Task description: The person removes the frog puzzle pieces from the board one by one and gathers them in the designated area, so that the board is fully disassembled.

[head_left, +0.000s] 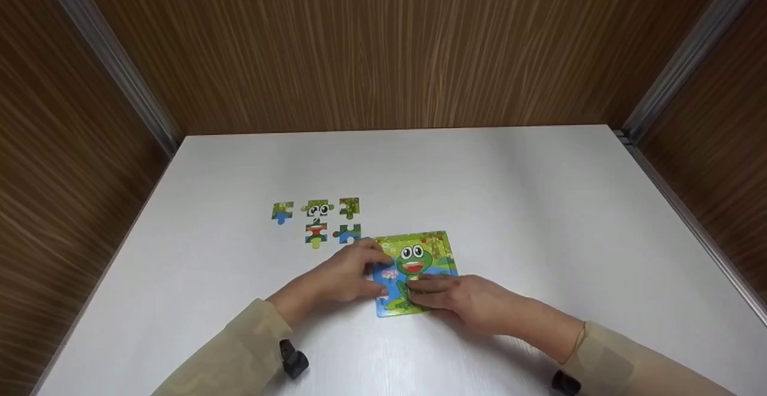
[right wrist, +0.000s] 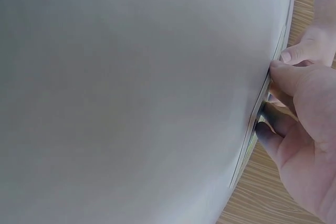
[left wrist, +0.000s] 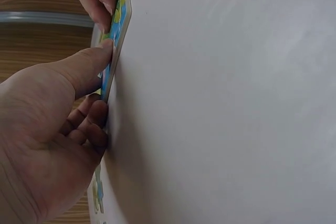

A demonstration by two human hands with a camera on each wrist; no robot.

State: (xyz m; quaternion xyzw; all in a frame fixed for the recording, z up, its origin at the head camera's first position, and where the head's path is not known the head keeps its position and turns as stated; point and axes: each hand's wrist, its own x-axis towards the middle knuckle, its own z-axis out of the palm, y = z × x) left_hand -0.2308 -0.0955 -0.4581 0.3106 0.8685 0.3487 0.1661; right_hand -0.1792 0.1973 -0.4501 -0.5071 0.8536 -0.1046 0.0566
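Observation:
A square frog puzzle board (head_left: 441,247) lies on the white table, its printed frog facing up. My left hand (head_left: 344,271) holds it at the left side, thumb and index finger over the picture. In the left wrist view, the remaining fingers (left wrist: 98,124) are curled against the board's edge. From the right, my right hand (head_left: 473,300) reaches over the lower half, its fingers extended and resting on the frog's body. Whatever lies beneath those fingers is hidden. In the right wrist view, the thumb and fingers of this hand (right wrist: 310,124) are at the board's edge.
Several loose jigsaw pieces lie left of the board, including one with frog eyes (head_left: 317,209), one with a red mouth (head_left: 316,234) and a green-blue one (head_left: 347,234) close to my left fingers. Wood-grain panels (head_left: 389,48) wall the table's back and sides.

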